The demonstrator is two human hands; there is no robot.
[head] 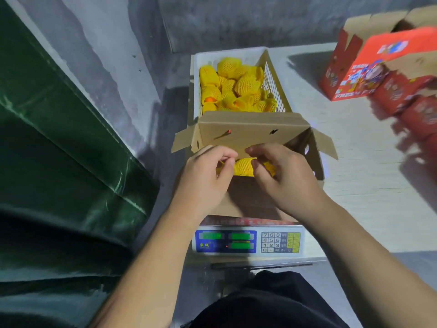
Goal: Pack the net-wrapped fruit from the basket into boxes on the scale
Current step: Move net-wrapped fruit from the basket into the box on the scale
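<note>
An open cardboard box (pixel 250 133) stands on the electronic scale (pixel 248 241) in front of me, its flaps spread. Inside it lie yellow net-wrapped fruits (pixel 243 166) along the far wall. My left hand (pixel 205 176) and my right hand (pixel 283 176) are both over the box, fingers curled and pinching the netting of those fruits. Behind the box sits a pale slatted basket (pixel 274 84) holding several more yellow net-wrapped fruits (pixel 236 86), one showing orange skin.
Red printed gift boxes (pixel 378 67) lie stacked at the right on the white table (pixel 366 185). A dark green tarp (pixel 59 150) covers the left side. Grey concrete floor shows between tarp and basket.
</note>
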